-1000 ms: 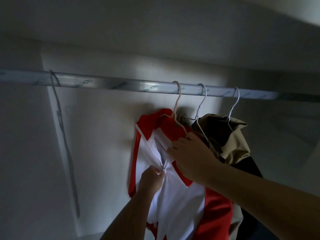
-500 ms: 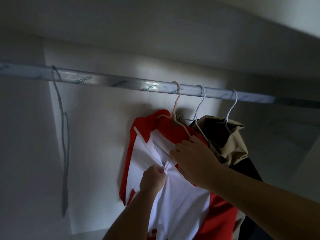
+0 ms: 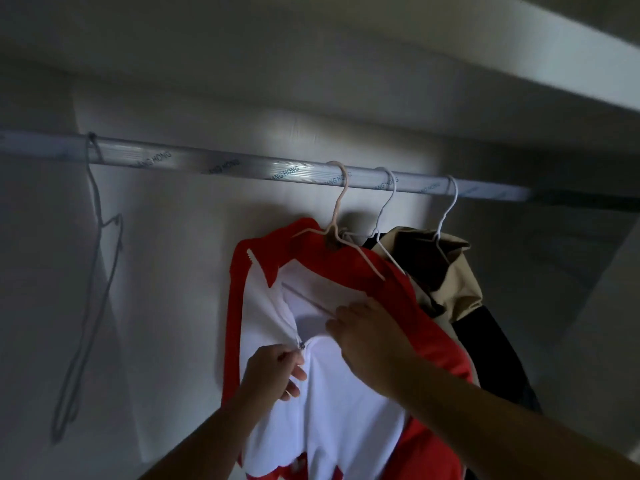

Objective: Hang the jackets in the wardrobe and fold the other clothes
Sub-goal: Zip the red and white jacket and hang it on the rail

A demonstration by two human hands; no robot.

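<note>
Inside a dim wardrobe point(image 3: 180, 289), a red-and-white jacket point(image 3: 346, 410) is hanging from a pale hanger point(image 3: 337, 209) on the rail point(image 3: 207, 161), just beside a tan-and-black jacket point(image 3: 446, 268). The left hand point(image 3: 273, 372) is pinching the zipper pull point(image 3: 302, 345) at chest height with its fingers, while the right hand point(image 3: 370, 337) is grasping the white front panel opposite. An empty hanger point(image 3: 93, 271) is dangling far left.

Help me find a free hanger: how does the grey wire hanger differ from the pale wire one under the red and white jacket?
Grey wire hanger: bare; pale wire hanger: carries the red and white jacket. Grey hangs alone; pale hangs beside two other hangers. Both hook the metal rail.
</note>
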